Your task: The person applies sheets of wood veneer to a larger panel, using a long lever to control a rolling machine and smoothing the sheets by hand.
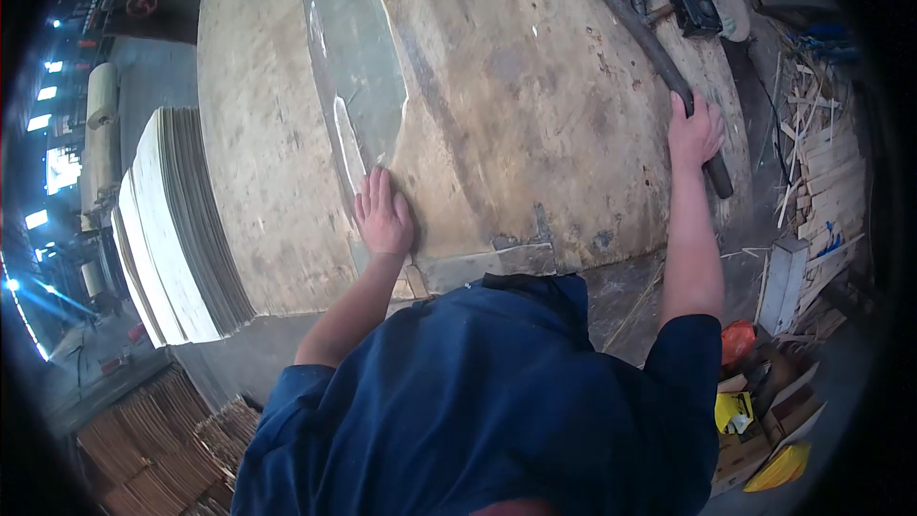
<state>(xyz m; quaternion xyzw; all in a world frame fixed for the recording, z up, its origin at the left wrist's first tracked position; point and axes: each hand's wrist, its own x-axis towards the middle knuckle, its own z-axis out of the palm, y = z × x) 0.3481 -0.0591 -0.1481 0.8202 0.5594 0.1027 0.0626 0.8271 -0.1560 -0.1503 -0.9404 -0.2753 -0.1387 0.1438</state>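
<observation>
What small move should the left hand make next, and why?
Perhaps feel along the pale strip with the left hand to check whether it's loose: that hand lies by the strip's near end, while the right hand grips the bar.

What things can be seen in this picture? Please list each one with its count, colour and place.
Wood sheet: one on top, stained tan, centre
Strip: one, grey-green, upper centre-left
Bar: one, dark, upper right, over the sheet
Boxy device: one, black, beside the bar's upper part
Stack of sheets: one, whitish, left
Rolls: at least two, pale, far left
Sheet piles: at least two, brown, lower left
Wood scraps: many, pale, right
Orange item: one, orange, lower right
Yellow items: two, yellow, lower right
Others: too dim or small to tell
Shirt: one, dark blue, bottom centre
Left hand: one, bare, on the sheet by the strip's lower end
Right hand: one, bare, gripping the bar
</observation>
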